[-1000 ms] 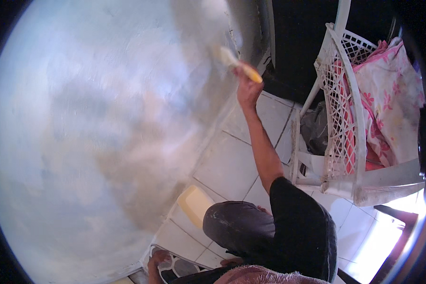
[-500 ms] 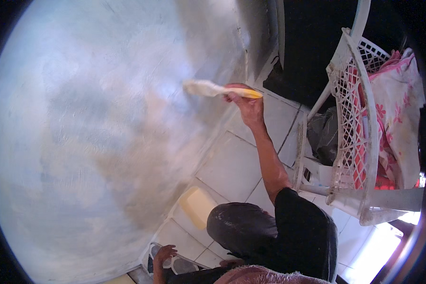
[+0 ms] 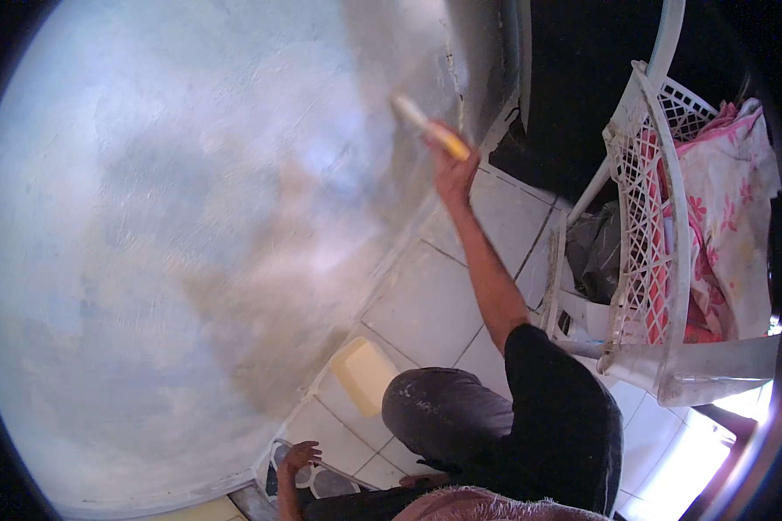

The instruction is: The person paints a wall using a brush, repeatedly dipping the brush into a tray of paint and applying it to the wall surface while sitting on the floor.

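Note:
My right hand (image 3: 454, 176) grips the yellow handle of a paintbrush (image 3: 414, 112), its pale head tilted up and to the left. The brush head is at the whitish, patchily coated wall (image 3: 174, 226); blur hides whether it touches. The arm stretches far forward, above the tiled floor. Low on the left, my left hand (image 3: 301, 457) hangs near the foot of the wall with its fingers apart and nothing in them. A pale yellow rectangular tub (image 3: 346, 386) sits on the floor between the wall and my bent knee.
On the right stands a white plastic rack (image 3: 643, 234) with lattice sides, holding a pink-flowered cloth (image 3: 730, 208). A dark plastic bag (image 3: 597, 247) lies behind its frame. White tiles (image 3: 417, 295) meet the wall along a slanting edge. A patterned grey-and-white surface (image 3: 330, 484) is beside my left hand.
My right hand has moved up a little with the paintbrush. The brush head has swung up and to the right, from nearly level to tilted. My left hand has shifted only slightly.

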